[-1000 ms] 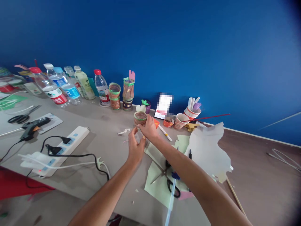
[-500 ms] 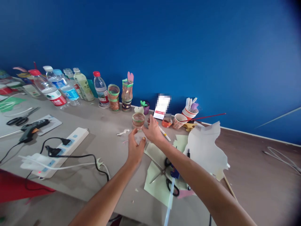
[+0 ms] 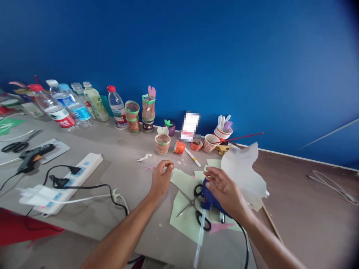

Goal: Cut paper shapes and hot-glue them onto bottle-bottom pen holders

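My left hand (image 3: pixel 160 181) hovers over the table, thumb and index fingertips curled close together, nothing visible between them. My right hand (image 3: pixel 224 186) is open, fingers stretched over a blue glue gun (image 3: pixel 206 196); contact is unclear. A clear glue stick (image 3: pixel 199 239) juts from the gun toward me. Black-handled scissors (image 3: pixel 198 220) lie beside it on pale green paper (image 3: pixel 179 215). Beyond my left hand stands a small cup wrapped in brown, with a green rim (image 3: pixel 162 145). An orange paper piece (image 3: pixel 179 147) and a white-and-yellow marker (image 3: pixel 193 157) lie to its right.
Several bottles (image 3: pixel 60 116) and decorated containers (image 3: pixel 132 116) line the blue wall. A power strip (image 3: pixel 84 168) with cords and a black glue gun (image 3: pixel 35 155) are at left. Paper cups (image 3: pixel 211 142), a lit phone (image 3: pixel 190 125) and white crumpled paper (image 3: pixel 244 172) are at right.
My hands have come away from the small cup, which stands alone. My right hand has moved right and nearer, over the blue glue gun. My left thumb and index finger have closed together.
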The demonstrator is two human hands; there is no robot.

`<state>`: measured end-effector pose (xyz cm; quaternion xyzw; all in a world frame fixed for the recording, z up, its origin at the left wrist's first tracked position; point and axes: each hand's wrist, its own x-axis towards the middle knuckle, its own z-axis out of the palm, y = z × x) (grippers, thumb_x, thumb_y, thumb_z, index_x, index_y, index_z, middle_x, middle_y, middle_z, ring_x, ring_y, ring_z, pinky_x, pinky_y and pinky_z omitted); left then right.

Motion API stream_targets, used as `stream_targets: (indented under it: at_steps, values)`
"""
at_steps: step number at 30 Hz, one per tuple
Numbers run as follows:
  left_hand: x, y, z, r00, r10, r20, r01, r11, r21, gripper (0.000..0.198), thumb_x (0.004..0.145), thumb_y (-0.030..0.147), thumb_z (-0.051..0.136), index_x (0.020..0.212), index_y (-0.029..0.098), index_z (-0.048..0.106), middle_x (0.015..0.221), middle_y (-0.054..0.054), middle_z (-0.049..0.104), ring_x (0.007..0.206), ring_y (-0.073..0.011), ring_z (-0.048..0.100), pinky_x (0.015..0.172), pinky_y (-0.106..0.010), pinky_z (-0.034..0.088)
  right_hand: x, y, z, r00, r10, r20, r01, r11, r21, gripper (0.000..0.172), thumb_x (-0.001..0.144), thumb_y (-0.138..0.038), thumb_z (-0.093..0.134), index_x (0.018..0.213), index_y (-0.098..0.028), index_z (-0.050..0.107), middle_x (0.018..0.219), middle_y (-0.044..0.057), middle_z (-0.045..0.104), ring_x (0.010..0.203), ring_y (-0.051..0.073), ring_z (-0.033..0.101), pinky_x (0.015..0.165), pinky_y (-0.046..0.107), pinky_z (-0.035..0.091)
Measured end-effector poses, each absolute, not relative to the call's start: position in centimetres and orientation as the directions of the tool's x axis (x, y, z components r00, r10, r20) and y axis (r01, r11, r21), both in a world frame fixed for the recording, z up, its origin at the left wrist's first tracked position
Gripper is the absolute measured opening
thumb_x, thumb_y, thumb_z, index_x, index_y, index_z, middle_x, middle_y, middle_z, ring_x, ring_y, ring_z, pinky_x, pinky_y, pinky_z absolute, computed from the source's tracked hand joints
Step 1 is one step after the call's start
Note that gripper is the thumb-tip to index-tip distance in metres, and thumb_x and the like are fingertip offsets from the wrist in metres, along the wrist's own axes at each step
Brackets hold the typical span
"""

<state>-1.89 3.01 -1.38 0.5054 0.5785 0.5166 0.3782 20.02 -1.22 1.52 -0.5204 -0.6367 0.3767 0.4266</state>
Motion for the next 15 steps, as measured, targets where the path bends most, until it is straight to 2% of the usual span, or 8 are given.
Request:
stream_targets:
  at_steps: [6, 12, 15]
  values:
    - [-2.0, 2.9, -1.9, -0.127, 0.981, 0.145, 0.236, -0.112, 0.965, 0.024, 0.084, 0.035, 0.049, 0.085, 0.019, 0.067, 0.067, 0.0, 0.06, 0.068, -0.0153, 0.058, 0.069, -0.027, 0.046, 21.7, -2.5, 1.7, -0.068, 0.976, 0.205, 0.397, 0.215, -0.892, 0.024, 0.086, -0.028, 0.055, 0.109, -0.022, 0.058, 0.118, 0.01, 0.057, 0.108, 0.022, 0.062, 0.097, 0.04, 0.051]
    - [-1.8, 2.8, -1.4, -0.093, 0.978, 0.188, 0.273, -0.156, 0.949, 0.033, 0.087, 0.038, 0.044, 0.066, 0.019, 0.06, 0.056, 0.002, 0.051, 0.059, -0.0139, 0.054, 0.067, -0.027, 0.047, 21.8, -2.3, 2.5, -0.052, 0.976, 0.213, 0.497, 0.21, -0.842, 0.022, 0.085, -0.025, 0.054, 0.106, -0.022, 0.059, 0.115, 0.01, 0.06, 0.101, 0.021, 0.063, 0.094, 0.039, 0.052]
    - [-1.8, 2.8, -1.4, -0.081, 0.984, 0.157, 0.26, -0.131, 0.957, 0.033, 0.088, 0.038, 0.042, 0.067, 0.019, 0.059, 0.057, 0.002, 0.052, 0.056, -0.0131, 0.052, 0.06, -0.025, 0.044, 22.1, -2.2, 3.2, -0.041, 0.977, 0.21, 0.55, 0.197, -0.812, 0.023, 0.085, -0.026, 0.053, 0.106, -0.021, 0.059, 0.108, 0.01, 0.064, 0.098, 0.021, 0.065, 0.09, 0.038, 0.053]
